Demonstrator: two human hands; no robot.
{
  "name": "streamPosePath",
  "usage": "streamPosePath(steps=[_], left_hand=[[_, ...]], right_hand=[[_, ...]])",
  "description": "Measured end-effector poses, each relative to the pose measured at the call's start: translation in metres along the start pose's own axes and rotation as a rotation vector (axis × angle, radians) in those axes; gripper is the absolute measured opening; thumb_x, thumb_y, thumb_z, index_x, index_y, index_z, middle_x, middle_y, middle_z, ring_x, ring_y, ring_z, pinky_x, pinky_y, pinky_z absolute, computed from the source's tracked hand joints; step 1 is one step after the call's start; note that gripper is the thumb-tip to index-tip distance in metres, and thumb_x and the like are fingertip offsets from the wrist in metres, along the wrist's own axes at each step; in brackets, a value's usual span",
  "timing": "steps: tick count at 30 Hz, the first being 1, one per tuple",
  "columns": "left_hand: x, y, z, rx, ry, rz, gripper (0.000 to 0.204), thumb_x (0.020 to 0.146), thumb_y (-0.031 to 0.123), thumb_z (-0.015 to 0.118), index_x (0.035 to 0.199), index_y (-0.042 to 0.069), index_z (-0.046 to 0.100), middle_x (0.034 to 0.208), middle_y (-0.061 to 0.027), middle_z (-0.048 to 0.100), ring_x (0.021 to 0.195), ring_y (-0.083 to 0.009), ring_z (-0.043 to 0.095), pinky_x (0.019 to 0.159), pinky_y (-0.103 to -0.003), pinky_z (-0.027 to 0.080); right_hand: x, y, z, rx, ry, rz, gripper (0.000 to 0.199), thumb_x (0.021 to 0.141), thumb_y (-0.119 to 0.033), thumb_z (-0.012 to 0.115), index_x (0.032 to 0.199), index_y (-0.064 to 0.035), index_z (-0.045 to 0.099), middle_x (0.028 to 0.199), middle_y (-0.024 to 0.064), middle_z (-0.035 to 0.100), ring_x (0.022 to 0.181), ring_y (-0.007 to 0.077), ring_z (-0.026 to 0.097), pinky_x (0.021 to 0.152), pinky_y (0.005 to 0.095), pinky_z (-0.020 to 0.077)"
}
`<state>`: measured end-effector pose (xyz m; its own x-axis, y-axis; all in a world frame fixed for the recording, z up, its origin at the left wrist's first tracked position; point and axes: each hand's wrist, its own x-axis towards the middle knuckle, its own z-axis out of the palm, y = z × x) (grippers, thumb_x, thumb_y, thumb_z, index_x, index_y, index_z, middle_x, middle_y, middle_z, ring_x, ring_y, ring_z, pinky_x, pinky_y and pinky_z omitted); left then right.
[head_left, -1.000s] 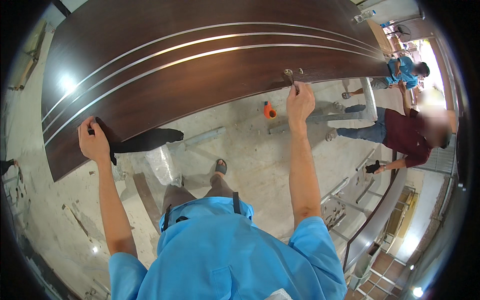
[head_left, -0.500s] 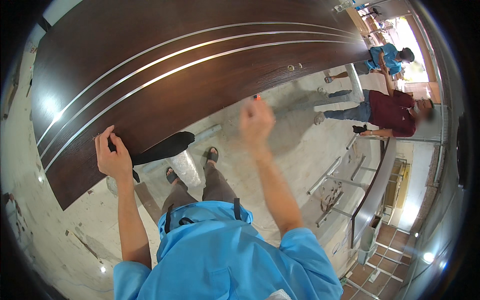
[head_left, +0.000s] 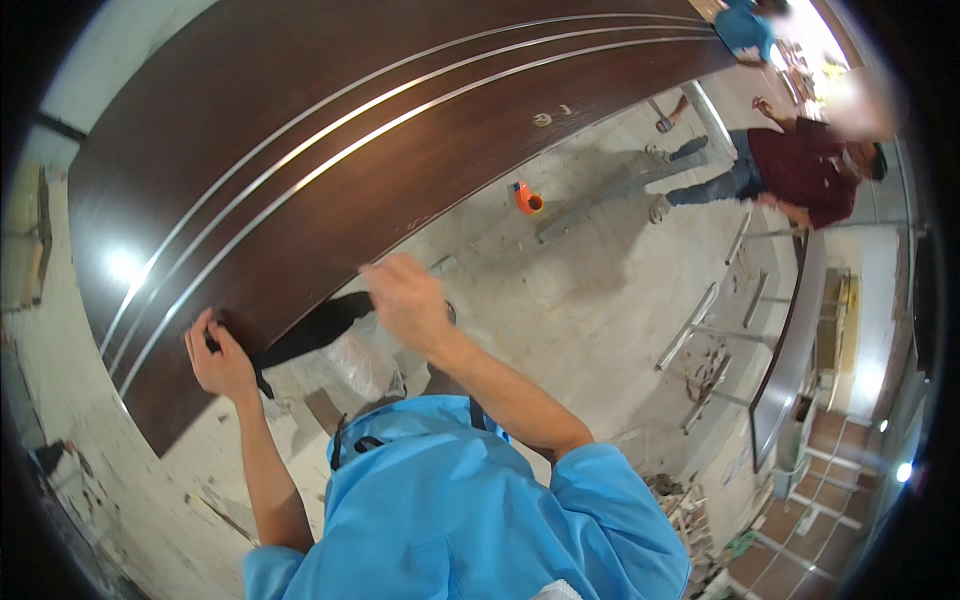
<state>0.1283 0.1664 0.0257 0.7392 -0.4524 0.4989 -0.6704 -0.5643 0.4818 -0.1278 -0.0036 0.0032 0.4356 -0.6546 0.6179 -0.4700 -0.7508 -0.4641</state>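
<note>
An orange cup [head_left: 527, 199] and a clear plastic bag [head_left: 358, 362] sit on the dusty floor [head_left: 600, 290]. Another person [head_left: 790, 170] bends by the far end. The big dark brown door [head_left: 330, 170] with thin silver lines leans over the floor. The left hand [head_left: 222, 362] is clamped on its low edge. The right hand [head_left: 405, 300] is blurry, fingers apart, holding nothing.

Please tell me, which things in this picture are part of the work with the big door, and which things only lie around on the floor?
In the work:
- dark brown door panel with metal stripes
- left hand, gripping its lower edge
- right hand, blurred, near the same edge
- black piece under that edge

Lying about:
- orange object
- metal frame pieces
- debris pile
</note>
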Motion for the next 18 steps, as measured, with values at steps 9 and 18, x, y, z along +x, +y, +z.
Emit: streamPosePath(steps=[9,18], left_hand=[[0.001,-0.008,0.002,0.083,-0.016,0.017,0.019,0.099,0.010,0.059,0.109,0.006,0.074,0.107,-0.0088,0.072,0.101,-0.0304,0.069,0.091,-0.040,0.052],[0.002,-0.007,0.001,0.118,-0.030,0.043,0.018,0.099,0.010,0.059,0.108,0.006,0.074,0.104,-0.0083,0.072,0.098,-0.0286,0.069,0.088,-0.038,0.052]], right_hand=[[0.044,0.232,-0.058,-0.191,0.534,0.332,0.012,0.088,-0.002,0.072,0.099,-0.0055,0.075,0.079,0.0098,0.062,0.073,0.0290,0.061,0.063,0.0421,0.0492],[0.015,0.101,-0.029,-0.065,0.307,-0.018,0.024,0.083,0.000,0.072,0.106,-0.0039,0.076,0.082,0.0113,0.062,0.080,0.0303,0.063,0.067,0.0420,0.0526]])
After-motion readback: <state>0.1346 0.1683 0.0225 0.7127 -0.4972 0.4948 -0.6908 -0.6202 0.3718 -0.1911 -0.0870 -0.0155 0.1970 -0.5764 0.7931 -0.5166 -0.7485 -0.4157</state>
